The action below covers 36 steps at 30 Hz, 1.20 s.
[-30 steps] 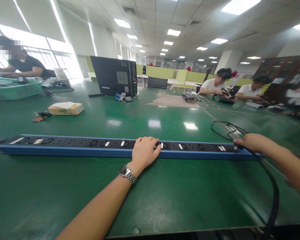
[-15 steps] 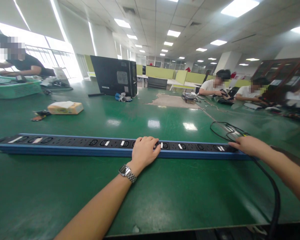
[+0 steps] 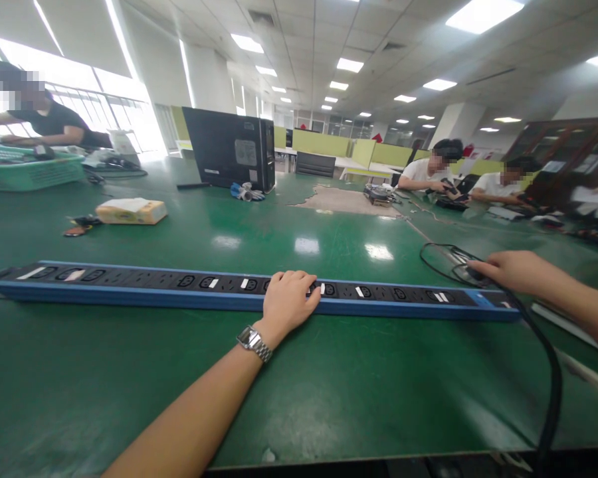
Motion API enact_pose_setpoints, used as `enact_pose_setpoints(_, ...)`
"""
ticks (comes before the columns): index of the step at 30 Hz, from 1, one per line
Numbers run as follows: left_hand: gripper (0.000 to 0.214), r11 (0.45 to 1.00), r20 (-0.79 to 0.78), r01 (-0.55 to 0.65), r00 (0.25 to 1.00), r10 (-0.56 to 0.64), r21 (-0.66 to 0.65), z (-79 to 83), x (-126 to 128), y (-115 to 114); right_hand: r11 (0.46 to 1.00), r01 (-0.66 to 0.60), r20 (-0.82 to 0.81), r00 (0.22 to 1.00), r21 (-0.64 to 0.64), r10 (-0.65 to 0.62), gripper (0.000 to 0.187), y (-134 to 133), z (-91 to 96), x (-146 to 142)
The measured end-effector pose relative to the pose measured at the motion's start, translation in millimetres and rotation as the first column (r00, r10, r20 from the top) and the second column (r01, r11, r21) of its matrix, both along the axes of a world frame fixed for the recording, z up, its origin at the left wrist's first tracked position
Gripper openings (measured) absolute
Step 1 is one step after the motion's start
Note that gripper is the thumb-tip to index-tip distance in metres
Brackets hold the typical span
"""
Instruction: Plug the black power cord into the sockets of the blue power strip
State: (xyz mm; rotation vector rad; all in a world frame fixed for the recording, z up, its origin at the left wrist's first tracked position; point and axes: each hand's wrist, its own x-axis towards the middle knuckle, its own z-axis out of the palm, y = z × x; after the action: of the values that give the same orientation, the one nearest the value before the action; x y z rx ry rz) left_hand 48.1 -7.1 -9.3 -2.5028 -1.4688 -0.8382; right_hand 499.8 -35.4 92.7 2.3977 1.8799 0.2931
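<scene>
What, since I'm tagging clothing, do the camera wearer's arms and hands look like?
The left hand and right hand are ungloved, with no sleeves in view. The left arm wears a silver-coloured watch with a squarish face and metal link band.

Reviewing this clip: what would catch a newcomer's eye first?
First, the long blue-and-black power strip lying across the green table, with the left hand resting on it near the middle, a metal watch on that wrist. Next, the right hand by the strip's right end, where a thick black cable curves toward the near edge. Farther back, left of centre, stands a large black computer case.
</scene>
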Motion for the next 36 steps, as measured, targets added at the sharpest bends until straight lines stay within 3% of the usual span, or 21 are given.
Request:
enact_pose_setpoints(2,0.03,1.0,0.0,-0.002,1.0,0.002,0.0,-0.1,0.1,-0.2,0.991,0.001,-0.017,1.0,-0.13,-0.003,0.053,2.9,10.4,-22.2)
enact_pose_setpoints(4,0.03,1.0,0.002,0.002,1.0,-0.002,0.0,-0.1,0.2,-0.5,0.985,-0.063,-0.069,0.996,-0.16,0.053,0.055,6.7,10.6,-48.7)
enact_pose_setpoints(10,0.03,1.0,0.004,0.007,1.0,-0.007,0.002,0.0,-0.4,-0.7,0.951,-0.128,-0.055,0.992,-0.282,0.117,0.057,21.1,-15.9,-100.0)
enact_pose_setpoints(17,0.03,1.0,0.005,0.012,1.0,-0.012,0.002,0.4,-0.4,-1.3,0.938,-0.106,-0.046,0.994,-0.33,0.096,0.055,24.9,-23.4,-105.0)
enact_pose_setpoints(24,0.03,1.0,0.003,0.006,1.0,-0.006,-0.013,1.2,-0.9,-1.6,0.952,-0.099,-0.036,0.995,-0.289,0.093,0.059,20.4,-28.4,-104.0)
enact_pose_setpoints(32,0.03,1.0,-0.007,0.007,1.0,-0.007,-0.014,2.2,-0.8,-2.0,0.979,-0.023,0.053,0.998,-0.202,0.034,0.055,8.0,-39.3,-125.0)
enact_pose_setpoints(36,0.029,1.0,-0.003,0.004,1.0,-0.004,-0.02,2.6,-0.4,-2.3,0.981,-0.015,0.008,1.0,-0.194,0.017,0.057,4.8,-39.0,-124.6)
